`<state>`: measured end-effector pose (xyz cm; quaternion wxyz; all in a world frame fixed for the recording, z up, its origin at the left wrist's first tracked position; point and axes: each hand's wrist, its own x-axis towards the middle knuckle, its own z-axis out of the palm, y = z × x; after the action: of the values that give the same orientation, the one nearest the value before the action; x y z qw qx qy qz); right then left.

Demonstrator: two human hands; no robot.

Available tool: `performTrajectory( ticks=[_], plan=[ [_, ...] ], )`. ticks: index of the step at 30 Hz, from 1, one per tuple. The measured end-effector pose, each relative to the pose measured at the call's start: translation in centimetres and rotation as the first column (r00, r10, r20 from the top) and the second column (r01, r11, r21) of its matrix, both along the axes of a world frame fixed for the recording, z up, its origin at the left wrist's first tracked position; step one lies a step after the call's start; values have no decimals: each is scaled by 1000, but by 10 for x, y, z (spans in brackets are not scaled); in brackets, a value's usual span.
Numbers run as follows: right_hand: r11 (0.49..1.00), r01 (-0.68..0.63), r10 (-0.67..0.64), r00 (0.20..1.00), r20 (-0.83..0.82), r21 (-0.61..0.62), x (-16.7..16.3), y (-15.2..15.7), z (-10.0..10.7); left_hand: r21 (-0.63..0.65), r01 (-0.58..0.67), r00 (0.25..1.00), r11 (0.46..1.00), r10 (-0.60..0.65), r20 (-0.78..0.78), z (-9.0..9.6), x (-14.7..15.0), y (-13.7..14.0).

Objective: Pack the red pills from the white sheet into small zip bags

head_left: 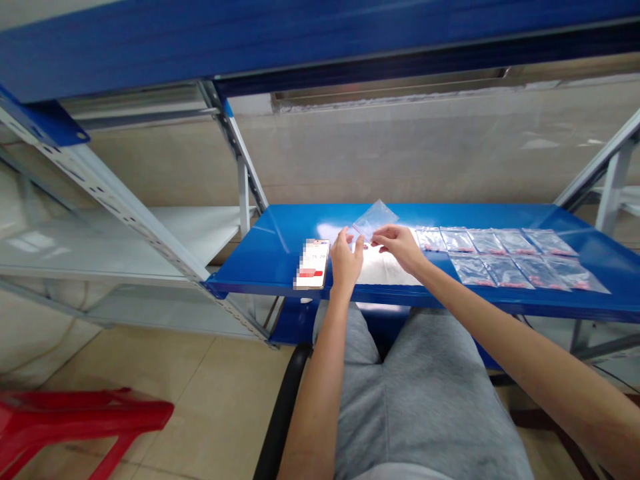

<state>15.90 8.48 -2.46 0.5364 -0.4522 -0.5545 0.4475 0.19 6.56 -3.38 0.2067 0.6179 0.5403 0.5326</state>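
A clear plastic zip bag [379, 214] is tilted up above the blue shelf. My right hand [399, 247] pinches near its lower right edge, fingers pressed together. Just left of the bag's lower edge, my left hand [347, 259] has its thumb and fingers apart, and nothing shows between them. Beneath both hands lies a white sheet [387, 268], with small reddish bits by the fingertips, too small to make out. To the right of my right hand, several clear bags [519, 271] with small red-pink pieces lie in two overlapping rows.
A phone [314, 265] with a lit screen lies left of my left hand, near the front edge of the blue shelf [270, 250]. A blue beam [320, 40] crosses overhead. Grey metal posts [130, 193] and a red plastic stool [85, 417] are at the left.
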Motion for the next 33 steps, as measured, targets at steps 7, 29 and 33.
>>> performTrajectory(
  ticks=[7, 29, 33],
  plan=[
    [997, -14, 5, 993, -121, -77, 11, -48, -5, -87, 183, 961, 979, -160, 226, 17, 13, -17],
    [976, 194, -219, 876, 431, 102, 13, 63, 8, -335, 48, 993, 941, -10, 114, 29, 15, 105],
    [972, 188, -236, 790, 566, 142, 1, 80, 1, -327, -67, 997, 943, 55, -45, 14, 5, 126]
  ],
)
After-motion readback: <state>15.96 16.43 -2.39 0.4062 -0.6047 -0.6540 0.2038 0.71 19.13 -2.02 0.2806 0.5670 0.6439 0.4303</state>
